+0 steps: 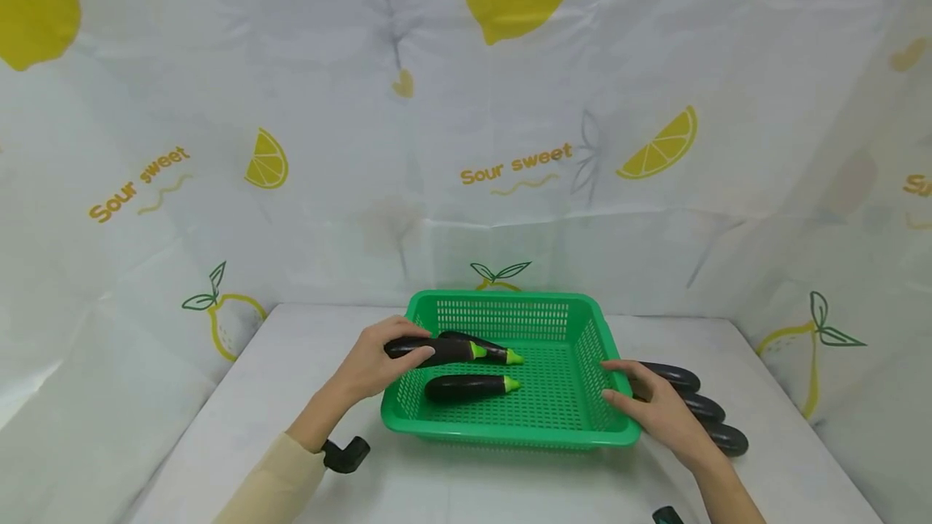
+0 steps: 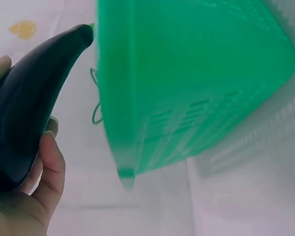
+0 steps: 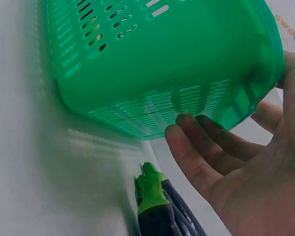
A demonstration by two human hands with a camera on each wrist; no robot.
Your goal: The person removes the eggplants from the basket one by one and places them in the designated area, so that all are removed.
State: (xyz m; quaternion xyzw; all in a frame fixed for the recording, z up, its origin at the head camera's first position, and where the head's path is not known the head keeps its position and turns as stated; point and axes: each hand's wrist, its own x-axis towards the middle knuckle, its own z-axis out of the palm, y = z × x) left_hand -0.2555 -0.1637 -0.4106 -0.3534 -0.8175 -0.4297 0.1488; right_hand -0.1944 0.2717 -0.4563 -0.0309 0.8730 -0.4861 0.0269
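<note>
In the head view, my left hand [image 1: 382,358] grips a dark eggplant [image 1: 437,352] with a green stem end, over the left part of a green plastic basket [image 1: 510,433]. The left wrist view shows fingers and thumb wrapped round that eggplant [image 2: 29,103], beside the basket's outer wall [image 2: 187,73]. Two more eggplants lie inside: one near the front [image 1: 466,388], another behind it [image 1: 498,352], partly covered by the held one. My right hand [image 1: 655,407] holds the basket's right rim, its fingers [image 3: 201,157] along the outer wall [image 3: 162,69].
Three eggplants [image 1: 706,408] lie side by side on the white table [image 1: 437,492] right of the basket, partly hidden by my right hand. A lemon-printed white sheet [image 1: 437,225] hangs behind and at both sides.
</note>
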